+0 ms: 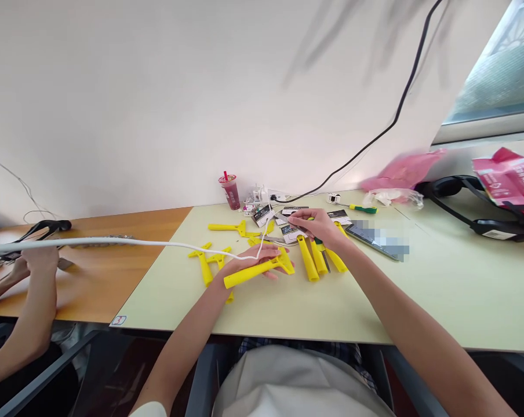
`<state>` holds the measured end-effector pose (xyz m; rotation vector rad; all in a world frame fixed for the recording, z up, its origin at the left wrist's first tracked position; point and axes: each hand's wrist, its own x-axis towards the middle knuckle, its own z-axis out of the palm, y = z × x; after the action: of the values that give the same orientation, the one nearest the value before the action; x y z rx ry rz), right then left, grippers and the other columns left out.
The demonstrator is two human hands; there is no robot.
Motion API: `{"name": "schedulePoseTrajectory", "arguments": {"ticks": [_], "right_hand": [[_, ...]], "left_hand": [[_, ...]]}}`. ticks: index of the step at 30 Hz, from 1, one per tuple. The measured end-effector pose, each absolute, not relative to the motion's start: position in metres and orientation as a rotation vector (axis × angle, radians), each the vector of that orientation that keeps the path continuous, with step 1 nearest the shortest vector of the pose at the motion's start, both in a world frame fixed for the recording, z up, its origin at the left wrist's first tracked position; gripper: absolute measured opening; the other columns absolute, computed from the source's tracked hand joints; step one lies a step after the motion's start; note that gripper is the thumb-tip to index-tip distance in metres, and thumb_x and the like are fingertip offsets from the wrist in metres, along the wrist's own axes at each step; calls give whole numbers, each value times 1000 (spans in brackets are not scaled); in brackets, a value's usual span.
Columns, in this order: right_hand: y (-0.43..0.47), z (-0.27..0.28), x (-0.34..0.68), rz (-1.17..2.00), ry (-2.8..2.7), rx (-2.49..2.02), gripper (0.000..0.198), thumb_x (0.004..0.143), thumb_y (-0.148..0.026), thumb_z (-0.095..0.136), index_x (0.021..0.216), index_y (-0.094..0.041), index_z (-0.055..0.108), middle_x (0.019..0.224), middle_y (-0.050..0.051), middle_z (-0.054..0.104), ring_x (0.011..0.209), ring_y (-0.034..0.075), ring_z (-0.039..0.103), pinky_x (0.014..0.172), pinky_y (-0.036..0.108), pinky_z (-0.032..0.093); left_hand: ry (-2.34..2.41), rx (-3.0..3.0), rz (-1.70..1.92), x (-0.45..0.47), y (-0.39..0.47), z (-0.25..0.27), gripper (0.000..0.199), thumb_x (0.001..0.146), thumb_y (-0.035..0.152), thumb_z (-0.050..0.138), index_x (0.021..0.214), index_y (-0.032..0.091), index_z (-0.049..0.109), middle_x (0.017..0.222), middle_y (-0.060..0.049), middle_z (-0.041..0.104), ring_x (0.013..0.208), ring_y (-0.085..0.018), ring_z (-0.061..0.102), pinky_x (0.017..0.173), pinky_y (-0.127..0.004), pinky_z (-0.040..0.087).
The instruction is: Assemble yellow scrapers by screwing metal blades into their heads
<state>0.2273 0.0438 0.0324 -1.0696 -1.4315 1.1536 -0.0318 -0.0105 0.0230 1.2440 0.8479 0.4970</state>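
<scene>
A yellow scraper (255, 272) lies across my left hand (262, 255), which is palm up with its fingers curled around it, above the table. My right hand (316, 226) is farther back, thumb and fingers pinched together over flat black-and-white packets (291, 233); anything between its fingertips is too small to make out. Below my right hand are several yellow scraper handles (308, 260) side by side, and a thin dark shaft among them. Left of my left hand, more yellow scrapers (204, 265) rest on the table, and another scraper (227, 227) lies behind it.
A drink cup (230, 192) stands by the wall, beside plugs and a power strip (277, 197). A white cable (157, 241) crosses before my view. Right are a screwdriver (363, 208), a tablet (373, 238), a headset (483, 226) and pink bags (405, 171). Another person's arms (40, 289) are left.
</scene>
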Motion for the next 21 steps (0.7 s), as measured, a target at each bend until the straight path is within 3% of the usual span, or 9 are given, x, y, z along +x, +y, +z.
{"name": "schedulePoseTrajectory", "arguments": {"ticks": [4, 10, 12, 14, 16, 21], "right_hand": [[41, 38, 229, 1060, -1410, -1069, 57, 72, -67, 97, 101, -19, 91, 78, 5, 81, 46, 8, 42, 39, 25, 38], [34, 50, 240, 841, -1454, -1093, 49, 77, -63, 93, 100, -20, 92, 86, 7, 84, 52, 14, 53, 40, 28, 40], [34, 47, 243, 795, -1530, -1102, 45, 80, -62, 92, 98, -21, 92, 92, 8, 86, 63, 19, 64, 48, 29, 47], [35, 39, 242, 726, -1615, -1064, 38, 83, -60, 89, 93, -23, 92, 96, 8, 87, 80, 24, 74, 66, 33, 57], [36, 30, 241, 642, -1687, -1028, 35, 87, -59, 86, 90, -24, 91, 98, 8, 87, 93, 27, 77, 81, 37, 59], [36, 16, 232, 532, -1801, -1012, 36, 94, -59, 79, 90, -25, 89, 95, 7, 84, 89, 26, 74, 83, 39, 56]], "left_hand": [[820, 1118, 711, 0, -7, 19, 56, 84, 54, 97, 121, 18, 76, 128, -20, 82, 121, -36, 82, 80, -39, 74], [788, 981, 1145, 31, 19, 19, 49, 87, 45, 98, 118, 25, 66, 118, -9, 82, 113, -29, 84, 93, -46, 75], [785, 950, 1226, 36, 21, 17, 48, 88, 46, 97, 118, 27, 65, 116, -7, 81, 115, -28, 83, 98, -47, 73], [785, 931, 1260, 39, 20, 12, 48, 87, 46, 97, 116, 26, 65, 113, -5, 80, 114, -25, 82, 103, -47, 72], [791, 935, 1258, 38, 19, 7, 49, 85, 43, 100, 113, 25, 64, 110, -4, 79, 110, -23, 81, 105, -48, 71], [833, 987, 1200, 28, 18, -2, 50, 80, 43, 103, 106, 22, 66, 95, -1, 72, 88, -16, 74, 104, -50, 72]]}}
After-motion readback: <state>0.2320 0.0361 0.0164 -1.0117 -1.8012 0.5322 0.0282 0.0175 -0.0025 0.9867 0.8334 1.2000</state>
